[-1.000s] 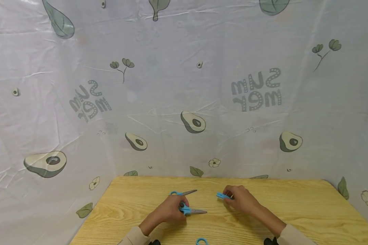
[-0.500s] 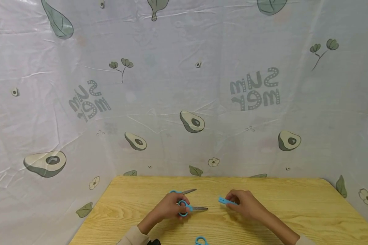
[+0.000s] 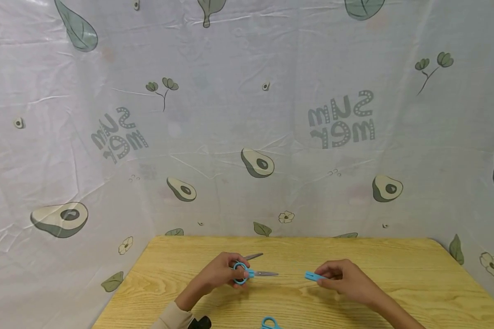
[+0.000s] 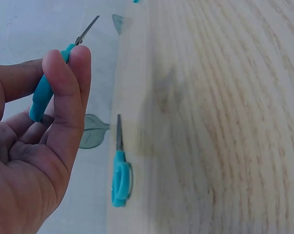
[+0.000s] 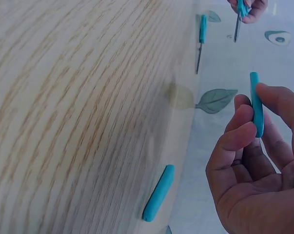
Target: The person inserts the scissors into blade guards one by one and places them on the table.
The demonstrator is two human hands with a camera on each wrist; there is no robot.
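Note:
My left hand (image 3: 224, 273) grips a pair of small scissors (image 3: 251, 273) by the light blue handles. Their bare metal blades point right, towards my other hand. Between thumb and fingers of my right hand (image 3: 347, 278) is a slim, slotted blue blade cover (image 5: 256, 105), held above the table with its free end facing left. A gap separates the cover from the blade tips. Behind my left hand a second pair of scissors (image 4: 121, 178) lies on the wood, its handles hidden in the head view. Another blue cover (image 5: 158, 194) lies on the table in the right wrist view.
At the front of the wooden table (image 3: 181, 301), the blue handle of more scissors (image 3: 269, 322) shows at the frame's bottom edge. A pale sheet (image 3: 214, 137) printed with avocados and leaves hangs behind the table and along its sides.
My left hand has raised the scissors and drawn back slightly up and left in the head view. My right hand has moved right and nearer with the blade cover, widening the gap.

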